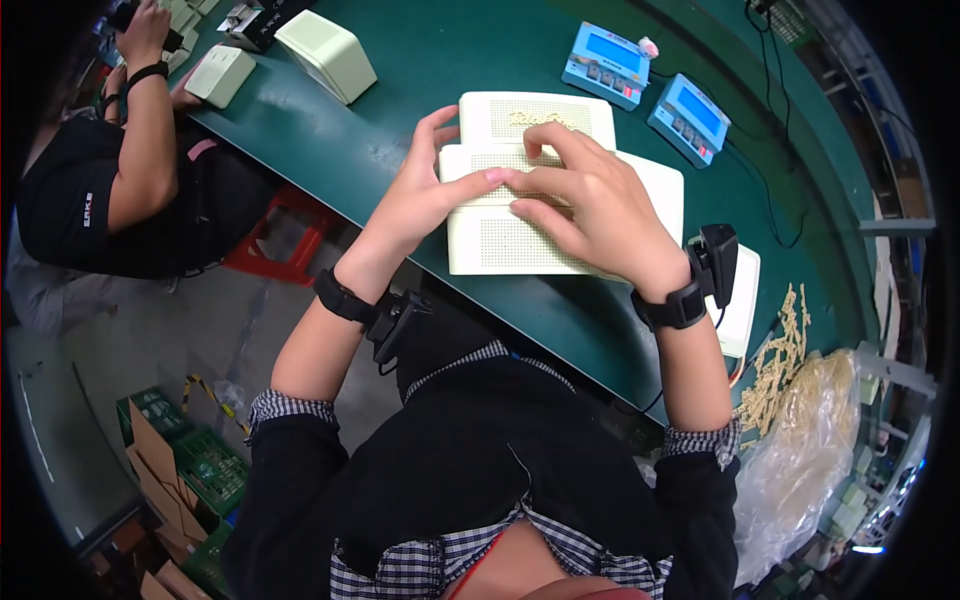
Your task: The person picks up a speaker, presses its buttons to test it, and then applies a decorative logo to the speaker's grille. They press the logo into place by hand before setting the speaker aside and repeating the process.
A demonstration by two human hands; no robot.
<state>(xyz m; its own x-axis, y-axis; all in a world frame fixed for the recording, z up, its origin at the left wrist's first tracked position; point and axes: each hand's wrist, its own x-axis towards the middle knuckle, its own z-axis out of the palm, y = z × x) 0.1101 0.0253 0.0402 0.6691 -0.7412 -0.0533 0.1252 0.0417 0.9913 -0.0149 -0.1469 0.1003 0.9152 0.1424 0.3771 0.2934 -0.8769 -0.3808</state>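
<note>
Three cream boxes with perforated grilles lie in a stepped row in front of me: a far box (486, 112) with gold lettering, a middle box (465, 159) and a near box (510, 248). My left hand (422, 190) grips the left end of the middle box, its thumb across the grille and its fingers beyond the end. Over the middle and near boxes, my right hand (605, 205) has its fingers bent and apart. Its index fingertip meets my left thumb on the middle grille. Nothing shows between the right fingers, and the palm hides part of the boxes.
Two blue devices with screens (606, 62) (690, 118) stand on the green table (420, 60). Another cream box (328, 55) is at far left, near a seated co-worker (140, 200). At right lie a white panel (738, 305), loose tan pieces (775, 370) and a plastic bag (800, 480).
</note>
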